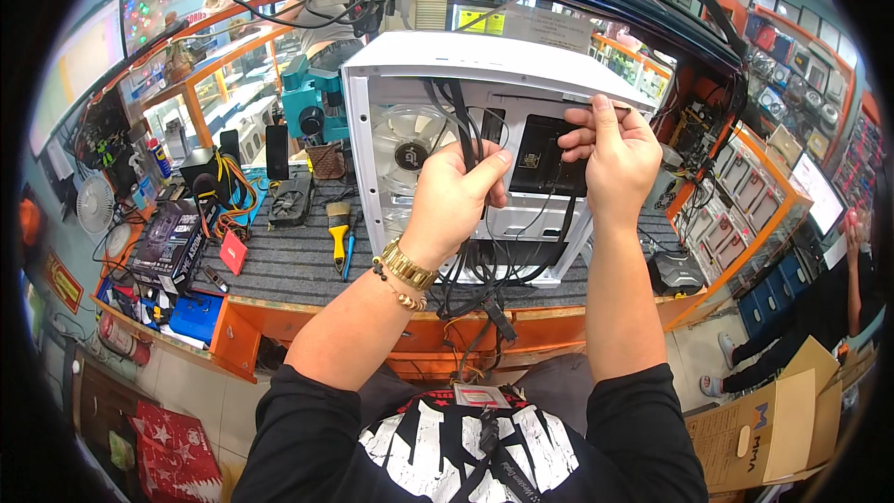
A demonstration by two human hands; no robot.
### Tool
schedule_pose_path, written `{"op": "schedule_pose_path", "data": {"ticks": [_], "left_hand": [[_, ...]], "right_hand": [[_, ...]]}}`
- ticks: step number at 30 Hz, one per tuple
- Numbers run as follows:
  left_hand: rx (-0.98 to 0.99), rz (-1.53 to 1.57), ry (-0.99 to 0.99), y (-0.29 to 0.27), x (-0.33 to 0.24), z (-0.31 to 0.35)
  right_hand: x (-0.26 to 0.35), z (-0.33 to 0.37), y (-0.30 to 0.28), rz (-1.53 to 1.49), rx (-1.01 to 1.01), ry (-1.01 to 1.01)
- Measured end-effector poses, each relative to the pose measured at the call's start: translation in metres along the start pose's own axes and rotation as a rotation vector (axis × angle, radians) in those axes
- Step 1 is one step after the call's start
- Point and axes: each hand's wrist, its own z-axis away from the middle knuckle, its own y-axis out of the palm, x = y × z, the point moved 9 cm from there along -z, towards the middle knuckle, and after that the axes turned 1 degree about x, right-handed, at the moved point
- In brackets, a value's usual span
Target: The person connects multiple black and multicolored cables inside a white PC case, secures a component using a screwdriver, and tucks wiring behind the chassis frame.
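A white computer case stands open on the grey workbench mat, with a round fan and a black power supply inside. My left hand grips a bundle of black cables that runs up into the case and hangs down over the bench edge. My right hand is closed on a flat black cable beside the power supply, its fingers pinching near the case's upper edge. A gold bracelet and a bead band sit on my left wrist.
A yellow-handled brush, a graphics card, a teal tool, boxes and a small fan lie left of the case. A black device sits on the bench's right end. Another person stands far right near a cardboard box.
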Motion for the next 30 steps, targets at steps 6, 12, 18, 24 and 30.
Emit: {"op": "schedule_pose_path", "data": {"ticks": [6, 12, 18, 24, 30], "left_hand": [[0.001, 0.009, -0.006, -0.001, 0.001, 0.000], [-0.003, 0.026, -0.010, 0.000, 0.002, -0.001], [-0.008, 0.040, -0.019, -0.001, 0.002, -0.001], [0.006, 0.048, -0.029, -0.001, 0.003, -0.001], [0.225, 0.321, -0.172, 0.021, 0.006, -0.002]], "right_hand": [[0.003, 0.001, 0.006, 0.025, -0.007, -0.015], [0.001, 0.003, 0.010, 0.049, -0.018, -0.013], [0.001, 0.006, 0.017, 0.050, -0.031, -0.031], [0.006, 0.003, 0.007, 0.073, -0.049, -0.075], [0.014, 0.006, 0.009, 0.161, -0.084, -0.180]]}}
